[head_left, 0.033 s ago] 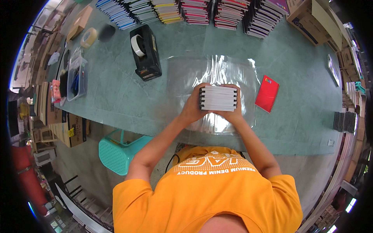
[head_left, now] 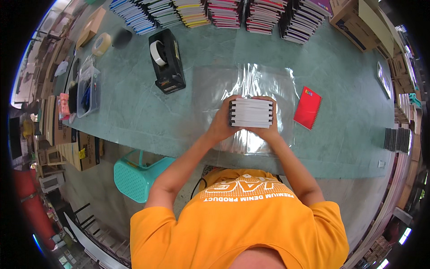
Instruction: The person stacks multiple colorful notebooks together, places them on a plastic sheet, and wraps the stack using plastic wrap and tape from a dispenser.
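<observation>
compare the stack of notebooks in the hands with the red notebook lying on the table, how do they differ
The stack of notebooks is several thick, gripped between the left hand and right hand over the clear plastic sheet, page edges showing. The red notebook is single, lies flat on the table, untouched, cover up. Both are spiral-bound.

Black tape dispenser [head_left: 166, 60] up-left of the hands, red spiral notebook [head_left: 307, 107] just right, notebook stacks [head_left: 224, 12] along far edge, clear bin [head_left: 88, 92] far left, teal stool [head_left: 139, 175] below-left, green table [head_left: 340, 80].
</observation>
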A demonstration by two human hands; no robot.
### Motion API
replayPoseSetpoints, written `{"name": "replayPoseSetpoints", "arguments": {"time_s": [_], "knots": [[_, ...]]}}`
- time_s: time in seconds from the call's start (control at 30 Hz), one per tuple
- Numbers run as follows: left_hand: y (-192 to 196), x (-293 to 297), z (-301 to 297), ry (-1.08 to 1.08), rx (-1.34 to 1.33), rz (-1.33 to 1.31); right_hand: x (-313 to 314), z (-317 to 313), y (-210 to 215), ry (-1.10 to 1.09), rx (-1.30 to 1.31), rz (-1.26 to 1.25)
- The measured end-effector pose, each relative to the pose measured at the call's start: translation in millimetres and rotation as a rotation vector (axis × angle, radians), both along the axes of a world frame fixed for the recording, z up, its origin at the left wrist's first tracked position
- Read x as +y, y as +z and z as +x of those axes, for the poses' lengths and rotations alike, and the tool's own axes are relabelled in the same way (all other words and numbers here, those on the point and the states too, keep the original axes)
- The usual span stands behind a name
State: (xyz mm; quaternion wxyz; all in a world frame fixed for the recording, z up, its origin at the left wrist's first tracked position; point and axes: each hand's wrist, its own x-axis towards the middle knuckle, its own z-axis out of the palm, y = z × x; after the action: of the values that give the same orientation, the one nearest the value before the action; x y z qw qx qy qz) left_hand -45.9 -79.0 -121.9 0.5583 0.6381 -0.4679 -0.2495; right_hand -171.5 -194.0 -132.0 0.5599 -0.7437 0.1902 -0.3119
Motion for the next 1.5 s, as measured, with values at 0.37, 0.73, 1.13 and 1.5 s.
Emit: {"name": "replayPoseSetpoints", "arguments": {"time_s": [0.37, 0.73, 1.13, 1.5], "knots": [[-32.1, 2.9, 16.1, -0.12, -0.025, 0.127, -15.8, -17.7, -36.9, 0.11, 0.063, 0.04], [40.3, -16.8, 46.6, -0.425, 0.756, 0.803, -18.7, 0.1, 39.0, 0.129, 0.874, 0.157], [36.2, -15.8, 40.7, -0.391, 0.58, 0.809, -21.5, -2.8, 35.8, 0.085, 0.998, -0.04], [18.9, -1.6, 28.5, -0.142, 0.145, 0.709, -18.3, -14.6, 36.5, -0.032, 0.974, -0.16]]}}
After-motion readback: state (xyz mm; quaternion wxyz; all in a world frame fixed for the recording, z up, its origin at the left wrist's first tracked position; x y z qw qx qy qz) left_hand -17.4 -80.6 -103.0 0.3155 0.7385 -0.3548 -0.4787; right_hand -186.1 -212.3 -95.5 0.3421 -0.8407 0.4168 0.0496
